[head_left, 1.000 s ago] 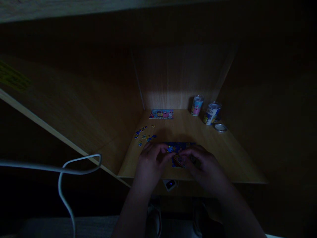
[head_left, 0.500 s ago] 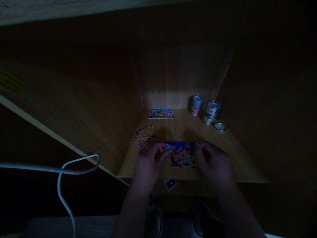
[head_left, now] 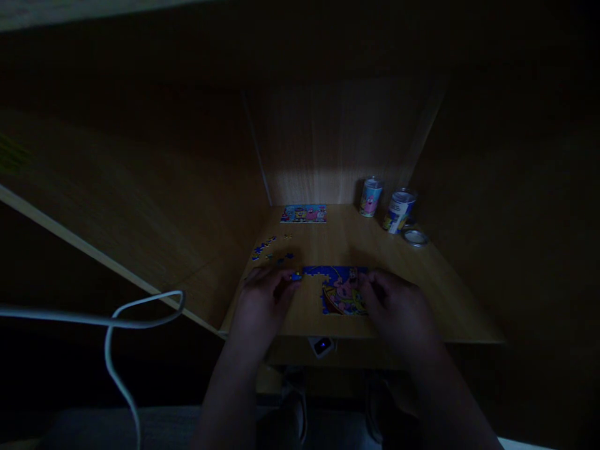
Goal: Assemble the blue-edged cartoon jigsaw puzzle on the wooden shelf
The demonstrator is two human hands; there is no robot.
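Note:
A partly assembled jigsaw puzzle (head_left: 344, 290), blue with pink and yellow cartoon figures, lies near the front of the wooden shelf. Its upper left side runs out in a thin blue strip, with bare wood below that. At the strip's left end, my left hand (head_left: 262, 300) pinches a small blue and yellow puzzle piece (head_left: 295, 275) between thumb and fingertips. My right hand (head_left: 396, 300) is closed at the puzzle's right edge, its fingertips on that edge and covering part of it. Several loose puzzle pieces (head_left: 259, 250) are scattered beyond my left hand.
A finished cartoon puzzle or picture card (head_left: 304, 214) lies at the back. Two cartoon-printed cans (head_left: 371, 197) stand back right, near a round metal lid (head_left: 415, 238). Wooden side panels close in the dim shelf (head_left: 337, 240). A white cable (head_left: 109, 350) hangs at left.
My left hand has moved left with the puzzle piece, uncovering the blue strip at the puzzle's upper left. My right hand has shifted slightly left over the puzzle's edge.

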